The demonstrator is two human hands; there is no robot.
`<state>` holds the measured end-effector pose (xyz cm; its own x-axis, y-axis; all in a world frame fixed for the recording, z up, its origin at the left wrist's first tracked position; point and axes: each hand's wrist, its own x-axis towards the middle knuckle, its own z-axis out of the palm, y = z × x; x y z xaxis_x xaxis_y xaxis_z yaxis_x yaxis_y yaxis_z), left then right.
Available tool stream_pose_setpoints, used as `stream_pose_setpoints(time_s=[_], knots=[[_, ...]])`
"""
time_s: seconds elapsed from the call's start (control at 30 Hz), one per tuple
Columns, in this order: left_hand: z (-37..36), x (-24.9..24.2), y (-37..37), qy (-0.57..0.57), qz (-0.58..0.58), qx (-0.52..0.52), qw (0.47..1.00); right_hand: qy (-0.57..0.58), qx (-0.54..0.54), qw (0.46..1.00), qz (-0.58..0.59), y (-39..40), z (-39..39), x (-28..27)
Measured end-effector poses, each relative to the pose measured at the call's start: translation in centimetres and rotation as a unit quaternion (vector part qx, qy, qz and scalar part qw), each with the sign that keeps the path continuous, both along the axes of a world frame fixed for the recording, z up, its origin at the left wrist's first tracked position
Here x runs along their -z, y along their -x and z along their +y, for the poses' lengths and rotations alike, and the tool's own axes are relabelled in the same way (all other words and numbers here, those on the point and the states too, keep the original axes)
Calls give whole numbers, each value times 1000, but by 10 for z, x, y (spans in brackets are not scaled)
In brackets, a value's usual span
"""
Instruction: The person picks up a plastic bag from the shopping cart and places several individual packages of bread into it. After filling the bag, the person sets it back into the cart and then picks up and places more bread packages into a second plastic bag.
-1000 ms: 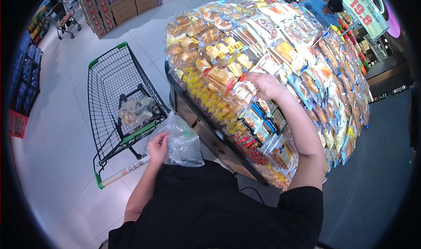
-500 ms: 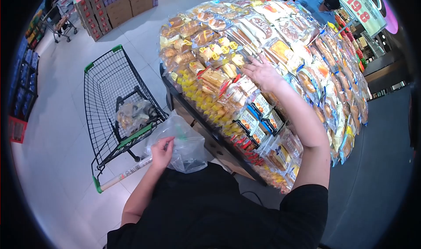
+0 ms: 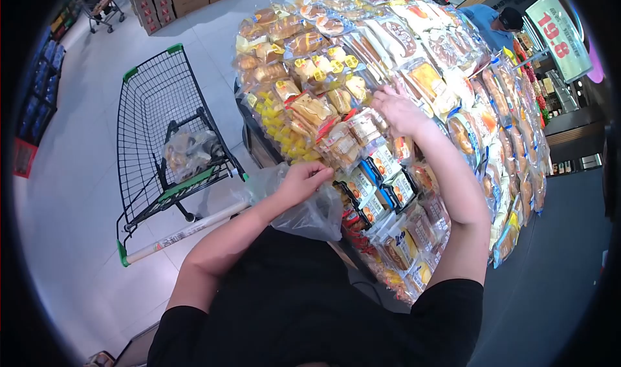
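My left hand (image 3: 304, 182) is closed in a pinch on a clear plastic bag (image 3: 314, 217), which hangs below it along the display's near edge. Its fingertips overlap the packaged goods there. My right hand (image 3: 400, 112) lies over the middle of the display, fingers stretched out and touching the wrapped bread, with no package lifted in it. Close by the right fingers are a packaged flat golden cake (image 3: 427, 78) and small wrapped sandwiches (image 3: 367, 126). Black-and-white biscuit packs (image 3: 386, 162) lie nearer to me, between my forearms.
A shopping cart (image 3: 169, 134) stands on the left, holding a clear bag of goods (image 3: 187, 155). Stacked cartons (image 3: 187, 3) are behind it. At the far right, a person in blue (image 3: 485, 24) stands by a price sign (image 3: 557, 37). Yellow-wrapped small items (image 3: 272, 124) line the display's left edge.
My left hand has moved right and up with the plastic bag, from beside the cart handle to the display's edge. My right hand stays over nearly the same packages. The view has shifted slightly.
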<state>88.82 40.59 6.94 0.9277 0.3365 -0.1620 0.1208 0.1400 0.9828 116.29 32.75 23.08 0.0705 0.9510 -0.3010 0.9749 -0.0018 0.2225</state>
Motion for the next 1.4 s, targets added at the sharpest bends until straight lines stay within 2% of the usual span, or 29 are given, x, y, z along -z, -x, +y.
stream_pose_setpoints(time_s=[0.03, 0.1, 0.27, 0.4, 0.6, 0.7, 0.77, 0.87, 1.0, 1.07, 1.17, 1.3, 1.37, 1.4], knots=[[-3, -2, -7, 19, -1, 1, 1000, 3, 2, 1000, 4, -6, -5, 5], [-6, 0, -22, 35, -5, -3, 999, -65, -52, 996, 11, -13, -8, 6], [-12, -4, -43, 139, -18, -48, 989, -36, -23, 999, 0, 6, -10, 7], [-11, -1, -47, 126, -12, -41, 991, -57, -9, 998, 1, 4, -11, 13], [-11, 3, -47, 151, -41, -62, 986, -89, 21, 989, 118, -3, -16, -23], [-10, 2, -46, 171, -39, -57, 983, -43, 39, 996, 66, -15, -9, -39], [-10, 0, -46, 145, -29, -54, 987, 38, 62, 997, 5, -17, -7, -35], [-11, -3, -45, 151, -39, -64, 986, 22, 11, 998, -54, -25, -11, -12], [-11, -4, -44, 148, -40, -65, 986, 52, 52, 995, -65, -18, 0, -11], [-11, -2, -46, 145, -37, -65, 987, 65, 60, 996, -1, -26, 3, -3], [-9, -4, -46, 128, -26, -66, 989, 25, 24, 999, 22, -31, -4, 7], [-12, -1, -47, 121, -38, -77, 989, 10, 34, 999, -3, -24, -10, 3], [-12, -4, -46, 136, -39, -81, 987, -83, -7, 996, -36, -14, -18, -8], [-13, -3, -45, 135, -39, -80, 987, -84, -5, 996, -36, -8, -22, -17]])
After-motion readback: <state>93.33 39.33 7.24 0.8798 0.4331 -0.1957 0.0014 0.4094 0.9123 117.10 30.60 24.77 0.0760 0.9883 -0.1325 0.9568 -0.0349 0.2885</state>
